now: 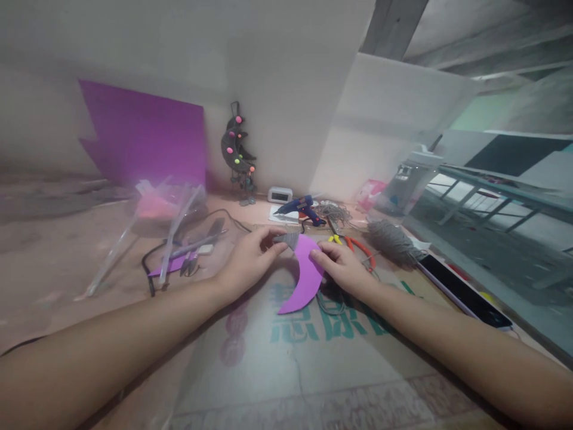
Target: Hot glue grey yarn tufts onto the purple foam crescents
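A purple crescent moon cutout (308, 278) is held up between both hands above the cardboard. Grey yarn (290, 240) is wrapped round its upper tip. My left hand (257, 258) pinches that wrapped tip between thumb and fingers. My right hand (340, 263) grips the crescent's outer right edge, thumb on the front face. A loop of grey yarn (332, 306) hangs below my right hand. Behind the hands lie a blue glue gun (299, 206) and pliers with orange handles (363, 251).
A yarn-wrapped moon decoration with coloured balls (235, 149) leans on the wall, beside a purple sheet (147, 134). A grey yarn bundle (394, 239) and a phone (465, 291) lie right. Clear glue sticks (172, 239) and scissors (188, 263) lie left. A small white clock (280, 194) stands behind.
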Demonstrator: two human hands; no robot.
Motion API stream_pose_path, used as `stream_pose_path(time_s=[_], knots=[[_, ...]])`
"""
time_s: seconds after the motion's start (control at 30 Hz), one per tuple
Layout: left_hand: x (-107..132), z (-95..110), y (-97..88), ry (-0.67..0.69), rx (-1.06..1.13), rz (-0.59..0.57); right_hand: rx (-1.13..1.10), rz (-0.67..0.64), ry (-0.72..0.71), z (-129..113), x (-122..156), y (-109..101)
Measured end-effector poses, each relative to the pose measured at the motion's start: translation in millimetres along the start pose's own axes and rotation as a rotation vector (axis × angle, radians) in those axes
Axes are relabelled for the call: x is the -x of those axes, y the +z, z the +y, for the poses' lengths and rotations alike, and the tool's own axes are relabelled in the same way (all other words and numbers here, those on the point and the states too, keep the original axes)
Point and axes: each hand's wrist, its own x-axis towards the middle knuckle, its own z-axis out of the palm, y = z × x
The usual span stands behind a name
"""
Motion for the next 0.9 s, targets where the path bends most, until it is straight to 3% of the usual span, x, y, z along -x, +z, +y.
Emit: stream_pose_path(time_s=[0.47, 0.63, 0.7, 0.9], knots=[[-0.1, -4.2, 2.9, -0.011, 0.052, 0.013, -0.084, -0.116, 0.055, 1.2, 0.6, 1.7], [-2.3, -10.0, 5.2, -0.083, 0.098, 0.071, -0.046, 0.18, 0.052, 0.1, 0.4, -2.7], [-1.7, -9.5, 4.0, -0.083, 0.053, 0.023, 0.018, 0.28, 0.006, -1.3, 0.6, -4.9], [4.8, 2.3, 0.2, -0.002, 0.037, -0.127, 0.152, 0.322, -0.047, -3.6, 2.5, -5.2]])
